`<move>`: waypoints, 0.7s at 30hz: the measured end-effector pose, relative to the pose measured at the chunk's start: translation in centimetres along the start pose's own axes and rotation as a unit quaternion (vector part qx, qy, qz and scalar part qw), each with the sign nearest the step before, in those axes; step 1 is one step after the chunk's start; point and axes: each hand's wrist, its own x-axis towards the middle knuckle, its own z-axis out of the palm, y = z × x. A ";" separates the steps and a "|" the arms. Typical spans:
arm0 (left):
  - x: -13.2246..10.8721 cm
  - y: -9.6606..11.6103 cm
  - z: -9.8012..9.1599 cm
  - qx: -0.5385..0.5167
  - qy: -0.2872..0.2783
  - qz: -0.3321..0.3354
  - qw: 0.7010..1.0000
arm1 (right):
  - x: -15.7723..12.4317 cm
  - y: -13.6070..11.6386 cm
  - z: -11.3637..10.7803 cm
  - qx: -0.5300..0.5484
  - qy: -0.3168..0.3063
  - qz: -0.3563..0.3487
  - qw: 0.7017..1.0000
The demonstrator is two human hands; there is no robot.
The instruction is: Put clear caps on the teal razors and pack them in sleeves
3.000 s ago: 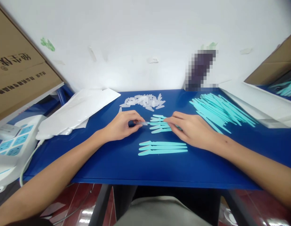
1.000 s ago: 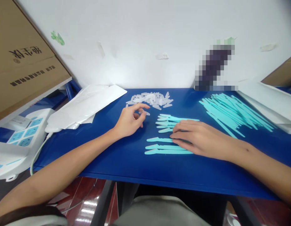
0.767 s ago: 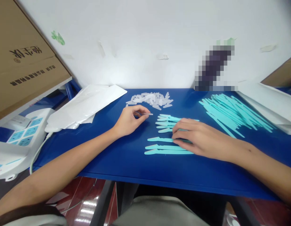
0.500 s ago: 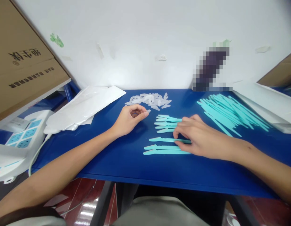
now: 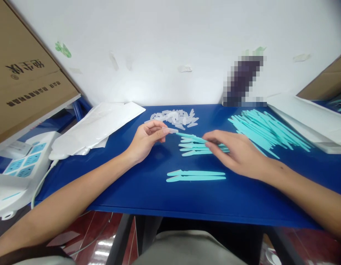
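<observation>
Between the thumb and fingers of my left hand (image 5: 147, 140) is a translucent blade cap (image 5: 173, 130). My right hand (image 5: 236, 149) pinches a teal eyebrow razor (image 5: 191, 137) by its handle, its blade end pointing left at the cap. Tip and cap meet or nearly meet; I cannot tell whether the tip is inside. Under the held razor lie several teal razors (image 5: 191, 152), partly covered by my right hand. Closer to the front edge, two more razors (image 5: 196, 175) lie side by side. Behind my left hand is a loose pile of translucent caps (image 5: 177, 117).
A large pile of teal razors (image 5: 269, 129) lies at the back right beside a white tray-like object (image 5: 316, 117). White plastic bags (image 5: 98, 123) and a power strip (image 5: 29, 162) with a cable are on the left. A cardboard box (image 5: 29, 70) leans in there. A white wall (image 5: 159, 48) backs the blue table (image 5: 148, 195).
My right hand has picked up one razor from the front group and lifted it up and back to the cap. My left hand keeps the cap, now turned toward the razor.
</observation>
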 end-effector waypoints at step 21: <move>-0.5 -0.6 -0.2 0.051 -0.018 0.057 0.997 | 0.0 0.2 0.3 -0.048 0.044 0.033 0.997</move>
